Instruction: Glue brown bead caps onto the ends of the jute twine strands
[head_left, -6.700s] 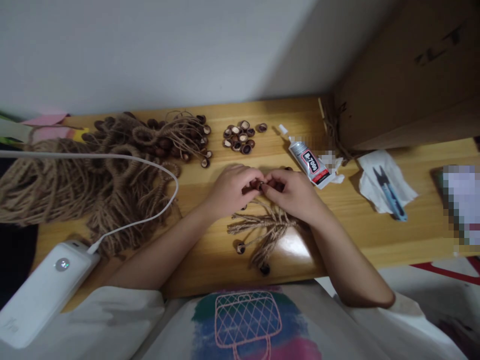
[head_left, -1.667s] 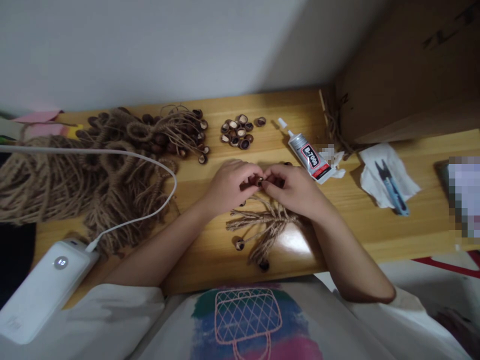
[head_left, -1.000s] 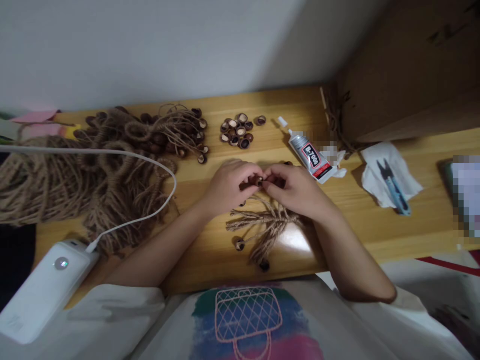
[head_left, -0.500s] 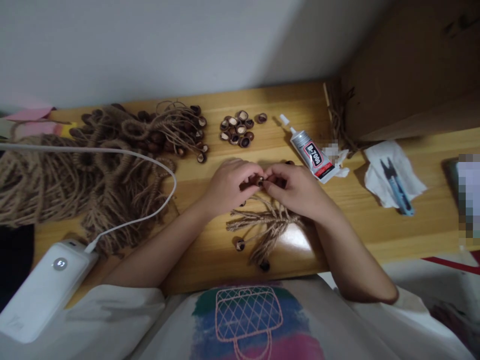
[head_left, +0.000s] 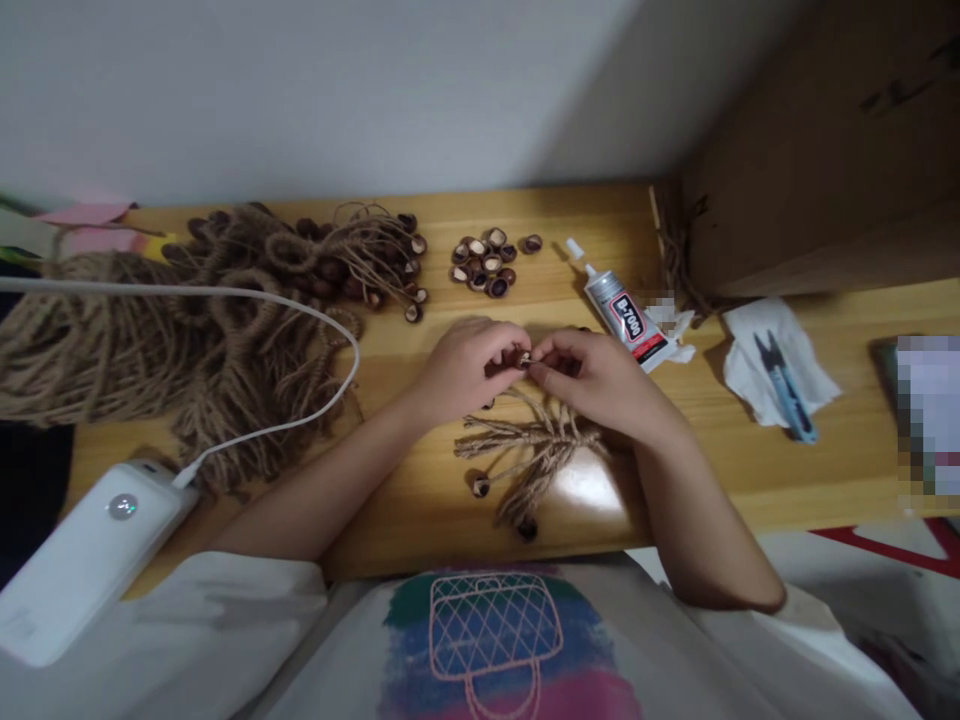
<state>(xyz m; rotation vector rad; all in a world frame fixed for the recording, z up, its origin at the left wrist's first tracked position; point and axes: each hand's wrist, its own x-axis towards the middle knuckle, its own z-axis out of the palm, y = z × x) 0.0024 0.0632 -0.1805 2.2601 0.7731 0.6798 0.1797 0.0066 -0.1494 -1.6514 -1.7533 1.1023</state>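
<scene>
My left hand (head_left: pixel 461 368) and my right hand (head_left: pixel 592 378) meet fingertip to fingertip over the wooden table (head_left: pixel 420 500). Both pinch a small brown nut shell (head_left: pixel 523 358) between them. Just below my hands lies a jute tassel (head_left: pixel 534 452) with shells fixed to some of its strand ends. A small heap of loose shells (head_left: pixel 486 265) sits behind my hands. A glue tube (head_left: pixel 619 308) lies to the right of the heap, close to my right hand.
A large pile of jute cord and finished tassels (head_left: pixel 187 310) fills the left side. A white power bank (head_left: pixel 75 560) with its cable (head_left: pixel 300 320) lies front left. Blue snips (head_left: pixel 784 385) rest on white tissue (head_left: pixel 750 360) at right, below a cardboard box (head_left: pixel 825 150).
My hands have stayed together on the shell with only slight finger motion. The view has shifted a little.
</scene>
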